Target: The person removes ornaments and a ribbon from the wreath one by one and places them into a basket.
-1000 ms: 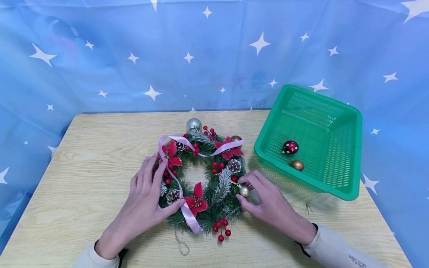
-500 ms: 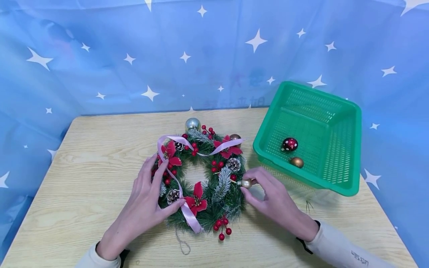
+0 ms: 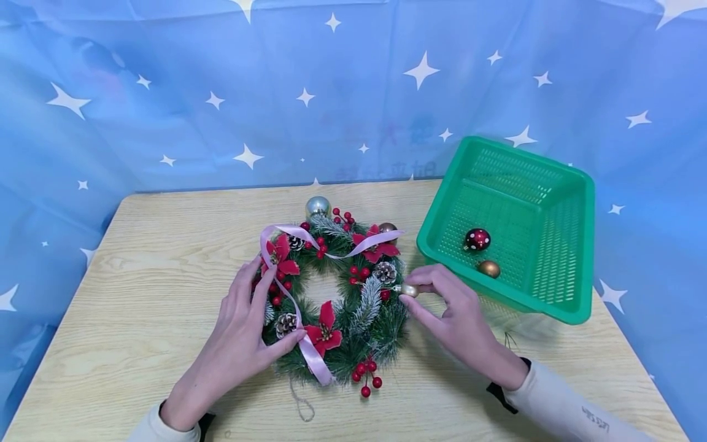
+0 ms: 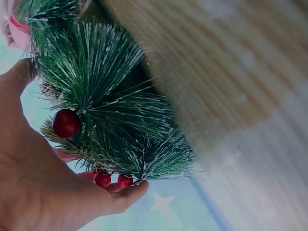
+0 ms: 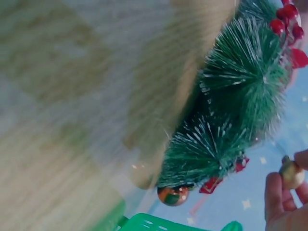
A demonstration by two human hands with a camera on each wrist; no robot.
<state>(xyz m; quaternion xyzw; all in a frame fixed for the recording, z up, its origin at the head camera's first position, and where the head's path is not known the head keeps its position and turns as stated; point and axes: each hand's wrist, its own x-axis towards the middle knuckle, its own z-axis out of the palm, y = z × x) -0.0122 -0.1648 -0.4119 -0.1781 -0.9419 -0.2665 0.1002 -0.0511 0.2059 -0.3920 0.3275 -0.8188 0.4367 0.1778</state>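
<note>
A green Christmas wreath (image 3: 383,335) with red flowers, berries and pinecones lies flat on the wooden table. My left hand (image 3: 239,336) grips the wreath's left side, its thumb over the pink ribbon (image 3: 315,359) near the front flower and its fingers by the upper-left flower. In the left wrist view the left hand (image 4: 53,168) spans the greenery. With thumb and fingertips my right hand (image 3: 455,316) pinches a small gold bauble (image 3: 409,291) at the wreath's right edge. The bauble's cap points toward the wreath. In the right wrist view the right hand (image 5: 284,197) is partly cut off.
At the right stands a green plastic basket (image 3: 563,245), holding a dark red dotted bauble (image 3: 477,239) and a bronze bauble (image 3: 488,268). A silver bauble (image 3: 318,207) and a brown bauble (image 3: 388,229) sit at the wreath's far edge. A blue star curtain (image 3: 353,92) hangs behind.
My right hand has moved slightly up and away from the front, turning the gold bauble so its cap points left toward the wreath. The left hand stays in place.
</note>
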